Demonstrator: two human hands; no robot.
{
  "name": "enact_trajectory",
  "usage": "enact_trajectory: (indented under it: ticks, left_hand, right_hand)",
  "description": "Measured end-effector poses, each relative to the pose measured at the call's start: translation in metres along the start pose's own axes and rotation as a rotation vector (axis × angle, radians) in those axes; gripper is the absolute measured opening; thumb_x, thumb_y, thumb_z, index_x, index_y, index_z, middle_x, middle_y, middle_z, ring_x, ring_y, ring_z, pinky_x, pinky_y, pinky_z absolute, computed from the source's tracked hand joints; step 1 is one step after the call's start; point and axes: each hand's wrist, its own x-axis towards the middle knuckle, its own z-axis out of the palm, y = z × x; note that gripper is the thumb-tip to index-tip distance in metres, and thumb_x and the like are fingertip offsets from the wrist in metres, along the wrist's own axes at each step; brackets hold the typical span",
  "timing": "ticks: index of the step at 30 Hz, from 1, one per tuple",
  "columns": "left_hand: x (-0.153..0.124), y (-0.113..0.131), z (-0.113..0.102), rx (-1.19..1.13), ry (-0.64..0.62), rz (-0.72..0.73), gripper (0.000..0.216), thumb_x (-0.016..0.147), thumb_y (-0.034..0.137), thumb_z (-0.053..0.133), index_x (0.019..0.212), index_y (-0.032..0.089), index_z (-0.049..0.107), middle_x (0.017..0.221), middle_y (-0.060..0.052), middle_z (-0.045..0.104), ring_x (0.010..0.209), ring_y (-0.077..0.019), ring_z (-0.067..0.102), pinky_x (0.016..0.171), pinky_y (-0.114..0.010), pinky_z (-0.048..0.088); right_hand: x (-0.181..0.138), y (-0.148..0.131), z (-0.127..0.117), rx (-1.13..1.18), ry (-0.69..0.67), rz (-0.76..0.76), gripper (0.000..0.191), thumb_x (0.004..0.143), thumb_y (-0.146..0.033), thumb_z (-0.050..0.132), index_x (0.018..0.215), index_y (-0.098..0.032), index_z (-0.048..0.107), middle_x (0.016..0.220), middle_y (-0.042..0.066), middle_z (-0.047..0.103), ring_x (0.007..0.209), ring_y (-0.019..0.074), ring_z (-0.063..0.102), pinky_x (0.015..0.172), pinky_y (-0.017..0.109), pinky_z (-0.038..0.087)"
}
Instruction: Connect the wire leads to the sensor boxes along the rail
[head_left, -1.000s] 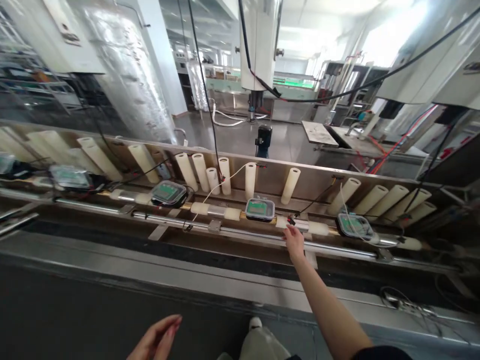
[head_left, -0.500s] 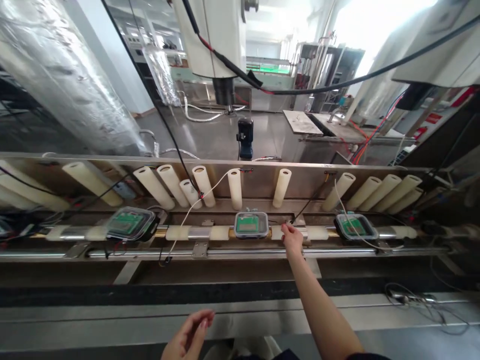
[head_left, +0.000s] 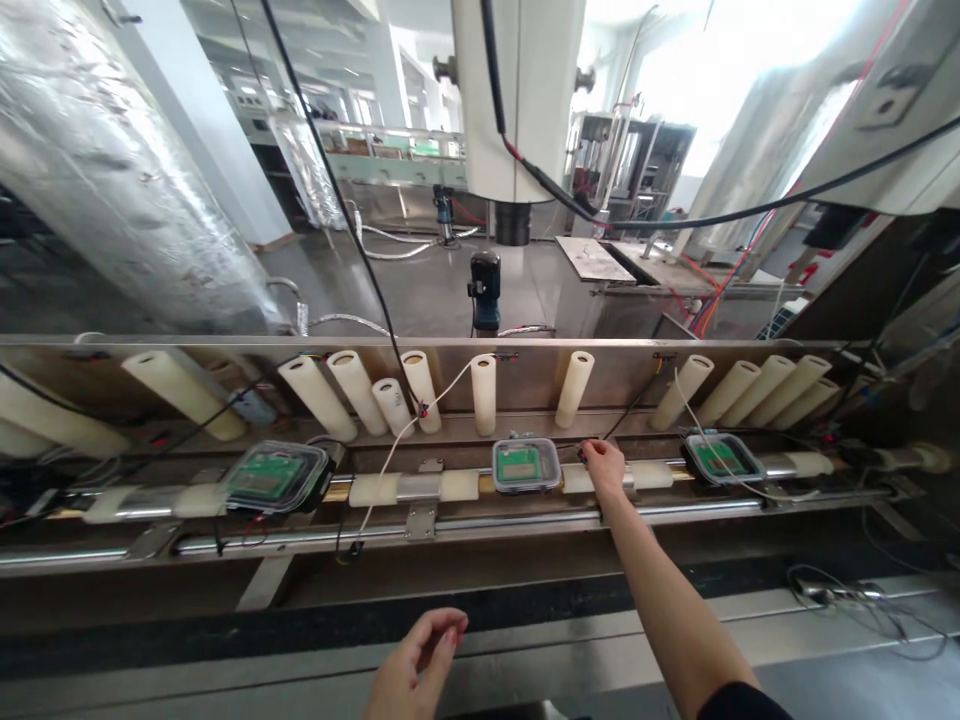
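A long metal trough [head_left: 529, 387] crosses my view from side to side. Beyond it, at upper left, leans a wide foil-wrapped column [head_left: 112, 170]; a white machine housing [head_left: 517, 110] hangs at upper centre. Along the trough runs a polished rail [head_left: 510, 522], and just behind it a line of cream rollers [head_left: 459, 486] with metal bands. Cream tubes [head_left: 484, 395] lean against the back wall, singly and in groups.

Three clear-lidded boxes sit in the roller line: the left box [head_left: 277, 477], the middle box [head_left: 525, 466] and the right box [head_left: 721, 457], each with a green board inside.

My right hand [head_left: 604, 465] reaches over the rail to a roller just right of the middle box. Its thumb and fingers are pinched together on a small dark piece [head_left: 583, 455], which lies at the fingertips, above that roller and partly hidden by them. My left hand [head_left: 420, 655] hangs over the front ledge [head_left: 262, 660], fingers loosely curled with a gap to the thumb, grasping nothing.

A black cable [head_left: 634, 405] slants from the back wall down to just behind my right hand; whether it joins the dark piece I cannot tell. A thin white cable [head_left: 388, 460] crosses the rollers left of the middle box, its lower end at a small black plug [head_left: 355, 549] near the rail.
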Motion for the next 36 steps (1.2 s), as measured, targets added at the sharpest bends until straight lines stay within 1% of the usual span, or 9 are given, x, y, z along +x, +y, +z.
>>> enact_trajectory:
  ticks: [4, 8, 12, 18, 22, 25, 30, 33, 36]
  left_hand:
    - [0.011, 0.02, -0.001, 0.035, -0.019, 0.048, 0.059, 0.086, 0.067, 0.044, 0.109, 0.014, 0.059, 0.116, -0.015, 0.065, 0.114, -0.0279, 0.06, 0.103, -0.039, 0.043]
    - [0.029, 0.056, 0.002, 0.12, 0.023, 0.104, 0.056, 0.084, 0.062, 0.041, 0.107, 0.015, 0.061, 0.11, -0.012, 0.066, 0.107, -0.027, 0.062, 0.099, -0.038, 0.044]
    - [0.057, 0.088, 0.007, 0.166, 0.036, 0.213, 0.049, 0.086, 0.055, 0.041, 0.106, 0.016, 0.063, 0.105, -0.009, 0.068, 0.097, -0.0254, 0.064, 0.089, -0.038, 0.047]
    - [0.117, 0.13, 0.022, 0.2, 0.15, 0.409, 0.048, 0.084, 0.05, 0.045, 0.105, 0.014, 0.068, 0.105, -0.01, 0.069, 0.091, -0.0243, 0.063, 0.083, -0.038, 0.047]
    - [0.152, 0.158, 0.033, 0.052, 0.235, 0.464, 0.051, 0.079, 0.054, 0.053, 0.104, 0.013, 0.068, 0.108, -0.014, 0.069, 0.095, -0.0256, 0.064, 0.09, -0.039, 0.048]
    - [0.167, 0.175, 0.037, -0.111, 0.18, 0.469, 0.052, 0.071, 0.06, 0.064, 0.094, 0.014, 0.067, 0.097, -0.013, 0.07, 0.088, -0.024, 0.064, 0.086, -0.036, 0.05]
    - [0.177, 0.186, 0.038, -0.131, 0.16, 0.477, 0.05, 0.067, 0.062, 0.069, 0.08, 0.014, 0.063, 0.075, -0.006, 0.064, 0.075, -0.0194, 0.06, 0.074, -0.03, 0.048]
    - [0.179, 0.182, 0.038, -0.081, 0.2, 0.498, 0.047, 0.07, 0.061, 0.066, 0.075, 0.015, 0.061, 0.076, -0.006, 0.064, 0.075, -0.0196, 0.059, 0.073, -0.031, 0.046]
    - [0.18, 0.174, 0.038, 0.006, 0.243, 0.584, 0.034, 0.08, 0.049, 0.059, 0.076, 0.016, 0.061, 0.083, -0.006, 0.066, 0.078, -0.0189, 0.059, 0.076, -0.031, 0.045]
  right_hand:
    - [0.012, -0.027, -0.006, -0.029, 0.061, -0.135, 0.035, 0.092, -0.051, 0.06, 0.089, -0.017, 0.065, 0.084, 0.002, 0.066, 0.079, 0.0153, 0.062, 0.082, 0.036, 0.051]
    - [0.025, -0.06, -0.006, -0.031, 0.015, -0.288, 0.036, 0.09, -0.051, 0.058, 0.093, -0.017, 0.066, 0.081, 0.002, 0.065, 0.074, 0.0153, 0.059, 0.078, 0.035, 0.048]
    - [0.025, -0.089, 0.001, -0.02, -0.128, -0.429, 0.038, 0.083, -0.055, 0.058, 0.087, -0.019, 0.069, 0.071, 0.002, 0.065, 0.067, 0.0166, 0.055, 0.073, 0.032, 0.045]
    - [0.003, -0.112, 0.005, 0.034, -0.432, -0.599, 0.033, 0.084, -0.05, 0.055, 0.082, -0.02, 0.068, 0.083, 0.004, 0.073, 0.075, 0.0165, 0.06, 0.074, 0.029, 0.046]
    - [-0.009, -0.119, 0.004, 0.001, -0.54, -0.654, 0.024, 0.082, -0.042, 0.059, 0.079, -0.021, 0.069, 0.075, 0.002, 0.07, 0.07, 0.0159, 0.058, 0.072, 0.029, 0.043]
    - [-0.013, -0.124, 0.004, -0.035, -0.59, -0.687, 0.017, 0.081, -0.036, 0.063, 0.075, -0.022, 0.07, 0.072, 0.0, 0.07, 0.07, 0.0157, 0.056, 0.078, 0.031, 0.041]
    - [-0.015, -0.127, 0.003, -0.043, -0.64, -0.688, 0.014, 0.079, -0.034, 0.067, 0.071, -0.023, 0.072, 0.072, 0.001, 0.071, 0.071, 0.016, 0.056, 0.086, 0.035, 0.039]
    - [-0.014, -0.124, 0.004, -0.006, -0.696, -0.652, 0.016, 0.08, -0.036, 0.066, 0.08, -0.024, 0.076, 0.077, 0.001, 0.073, 0.071, 0.0166, 0.058, 0.079, 0.032, 0.042]
    - [-0.013, -0.121, 0.007, 0.049, -0.773, -0.597, 0.028, 0.083, -0.044, 0.062, 0.089, -0.022, 0.078, 0.084, 0.002, 0.076, 0.072, 0.0172, 0.062, 0.072, 0.03, 0.045]
